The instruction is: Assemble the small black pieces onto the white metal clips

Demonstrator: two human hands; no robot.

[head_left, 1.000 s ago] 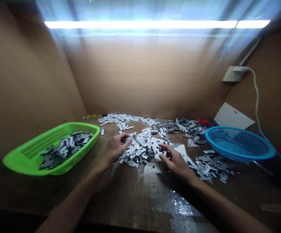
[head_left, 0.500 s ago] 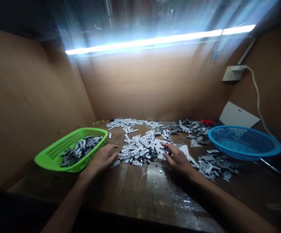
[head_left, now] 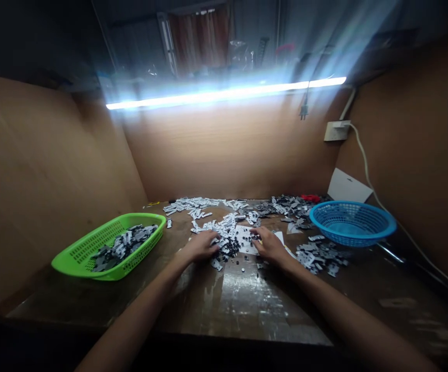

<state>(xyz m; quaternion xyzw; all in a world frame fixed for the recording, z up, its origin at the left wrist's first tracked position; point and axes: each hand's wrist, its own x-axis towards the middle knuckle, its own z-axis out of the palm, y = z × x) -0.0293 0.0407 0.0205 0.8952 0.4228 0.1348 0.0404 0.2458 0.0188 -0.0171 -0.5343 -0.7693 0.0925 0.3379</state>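
My left hand (head_left: 203,245) rests over the left side of a pile of flat, light-grey metal plates (head_left: 227,223). Its thumb and fingers are apart, close to a heap of small black pieces (head_left: 229,247). To the right of that heap, my right hand (head_left: 272,247) hovers at a white sheet (head_left: 243,233) dotted with a few of the black pieces. Thumb and forefinger of this hand are spread too, and I see nothing gripped in either hand. Whatever lies under the left palm is hidden.
At left stands a green basket (head_left: 63,262) holding more plates. A blue basket (head_left: 353,240) stands at right, beside darker plates (head_left: 320,256). More plates (head_left: 192,203) lie along the back panel, with a red item (head_left: 311,198) at the back right. A cable (head_left: 365,160) hangs down at right.
My left hand has moved right, from beside the green basket onto the pile of plates. My right hand stays by the white sheet. The camera view has tilted up slightly.
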